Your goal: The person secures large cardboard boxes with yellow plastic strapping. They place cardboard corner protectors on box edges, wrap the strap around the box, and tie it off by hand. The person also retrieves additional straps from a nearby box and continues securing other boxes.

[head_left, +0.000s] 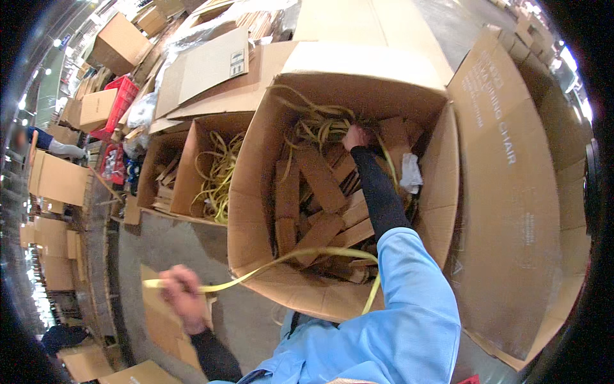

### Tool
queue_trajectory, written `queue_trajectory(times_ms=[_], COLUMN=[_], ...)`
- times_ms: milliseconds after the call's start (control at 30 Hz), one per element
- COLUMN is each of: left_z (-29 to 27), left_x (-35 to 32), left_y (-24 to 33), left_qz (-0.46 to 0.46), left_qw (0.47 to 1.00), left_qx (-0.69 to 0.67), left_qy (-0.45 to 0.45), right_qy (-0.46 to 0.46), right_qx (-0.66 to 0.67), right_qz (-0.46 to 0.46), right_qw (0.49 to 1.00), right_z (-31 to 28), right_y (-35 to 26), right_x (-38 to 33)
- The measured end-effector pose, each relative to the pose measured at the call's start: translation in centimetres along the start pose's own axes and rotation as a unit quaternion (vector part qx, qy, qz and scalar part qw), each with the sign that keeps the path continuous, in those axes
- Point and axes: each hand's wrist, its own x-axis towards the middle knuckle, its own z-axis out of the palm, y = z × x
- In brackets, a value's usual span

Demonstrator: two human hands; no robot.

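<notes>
Inside carton (256, 185): tangled straps (320, 128) crowd right grip (357, 137), cardboard pieces (322, 179) nearby.

a flat yellow strap (307, 251) arcs slackly across the lower centre of the frame, bending downward at its right; a loose, looped tangle of yellow strapping (316, 128) lies in the upper centre.

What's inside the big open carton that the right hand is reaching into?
Brown cardboard pieces, a tangle of yellow strapping with the right hand at it, and a white scrap. These cover the bottom of the carton; anything beneath is hidden.
</notes>
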Motion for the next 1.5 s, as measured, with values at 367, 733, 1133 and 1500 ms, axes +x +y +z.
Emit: queue_trajectory(times_ms=[367, 733, 1133, 1500], left_z=[7.6, 16.2, 14.1, 18.7], left_x=[-0.2, 3.9, 7.7, 6.4], left_y=[-2.5, 0.1, -3.3, -2.7], left_qz=[-0.155, 0.247, 0.021, 0.058], left_qw=[0.988, 0.938, 0.998, 0.955], left_qx=[-0.023, 0.243, 0.040, 0.185], left_qy=[-0.005, -0.023, -0.033, -0.224], right_qy=[0.024, 0.162, 0.136, 0.229], right_qx=[0.721, 0.553, 0.405, 0.451], right_qz=[-0.027, -0.197, -0.194, -0.211], right_qw=[0.692, 0.793, 0.883, 0.836], right_z=[-14.8, -19.8, -24.2, -20.9], right_y=[-5.9, -13.9, -8.8, -9.3], right_x=[-19.3, -29.4, -28.2, -32.6])
